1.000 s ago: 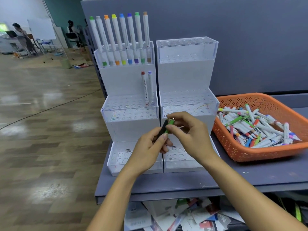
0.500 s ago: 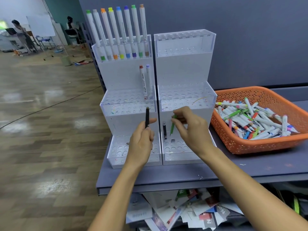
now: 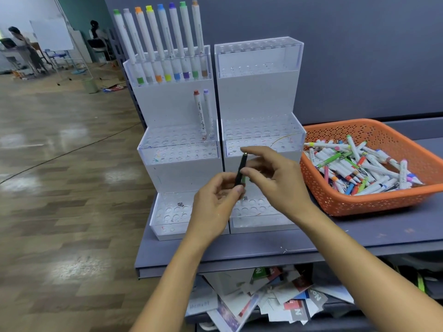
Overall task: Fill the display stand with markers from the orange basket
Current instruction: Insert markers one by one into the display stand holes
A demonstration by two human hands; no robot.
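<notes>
Two white tiered display stands, left (image 3: pixel 179 168) and right (image 3: pixel 259 92), sit side by side on the shelf. Several coloured-cap markers (image 3: pixel 163 44) fill the left stand's top row, and two more markers (image 3: pixel 202 113) stand in its middle tier. The orange basket (image 3: pixel 374 200) on the right holds a pile of markers (image 3: pixel 359 168). In front of the right stand's lower tiers, my left hand (image 3: pixel 215 207) pinches the lower end of a black pen (image 3: pixel 241 168). My right hand (image 3: pixel 278 180) pinches its upper part with thumb and forefinger. A bit of green marker (image 3: pixel 243 180) shows behind the pen.
The stands and basket rest on a grey shelf (image 3: pixel 311 238) against a grey wall. Loose papers (image 3: pixel 263 300) lie on the level below. Wooden floor (image 3: pixel 60 188) stretches to the left, with people and a whiteboard far back.
My hands were apart, the left holding the black pen upright and the right lowering a green marker at the bottom tier. Now they have come together on the black pen.
</notes>
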